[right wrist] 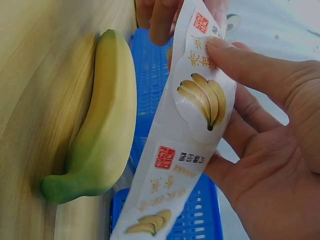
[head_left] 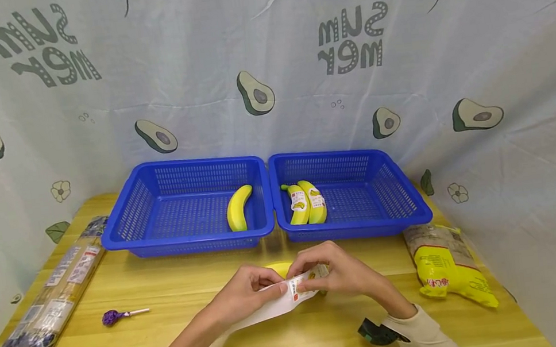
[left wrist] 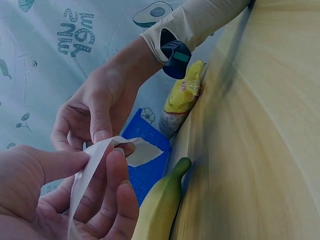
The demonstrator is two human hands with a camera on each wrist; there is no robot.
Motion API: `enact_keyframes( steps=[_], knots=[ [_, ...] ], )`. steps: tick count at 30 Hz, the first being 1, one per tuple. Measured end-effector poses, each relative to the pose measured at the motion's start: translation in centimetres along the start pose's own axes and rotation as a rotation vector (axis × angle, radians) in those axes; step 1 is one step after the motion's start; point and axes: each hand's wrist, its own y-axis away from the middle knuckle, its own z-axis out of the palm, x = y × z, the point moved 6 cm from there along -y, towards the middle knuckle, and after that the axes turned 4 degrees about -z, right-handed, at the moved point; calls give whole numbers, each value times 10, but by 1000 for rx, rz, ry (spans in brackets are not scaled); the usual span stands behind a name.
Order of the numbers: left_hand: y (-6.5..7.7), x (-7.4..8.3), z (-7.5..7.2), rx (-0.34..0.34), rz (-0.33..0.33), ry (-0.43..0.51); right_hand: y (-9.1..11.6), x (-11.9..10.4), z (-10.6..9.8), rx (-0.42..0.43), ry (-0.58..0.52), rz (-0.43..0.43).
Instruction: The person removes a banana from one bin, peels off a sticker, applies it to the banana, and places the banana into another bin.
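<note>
Between both hands stretches a white strip of banana stickers (right wrist: pixel 170 135), printed with bananas and red marks. My left hand (head_left: pixel 251 292) pinches it between thumb and fingers. With thumb and fingers my right hand (head_left: pixel 339 273) pinches the strip's other part, at a sticker (right wrist: pixel 202 97). Whether that sticker's edge is lifted, I cannot tell. A yellow banana (right wrist: pixel 110 115) with green ends lies on the table just beyond the hands, mostly hidden by them in the head view. No label shows on its visible side.
The left blue basket (head_left: pixel 192 239) holds one plain banana (head_left: pixel 238 208); the right blue basket (head_left: pixel 357 226) holds two labelled bananas (head_left: pixel 316 202). A purple lollipop (head_left: pixel 113 317) and a long clear packet (head_left: pixel 56 296) lie left, a yellow bag (head_left: pixel 438 269) right. A printed curtain hangs behind.
</note>
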Motion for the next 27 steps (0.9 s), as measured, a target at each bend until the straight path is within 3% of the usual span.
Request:
enact_keyframes(
  steps=[9, 27],
  knots=[
    [0, -3, 0, -35, -35, 36, 0, 0, 0, -2, 8, 7],
    [0, -2, 0, -23, -21, 7, 0, 7, 2, -33, -18, 54]
  ],
)
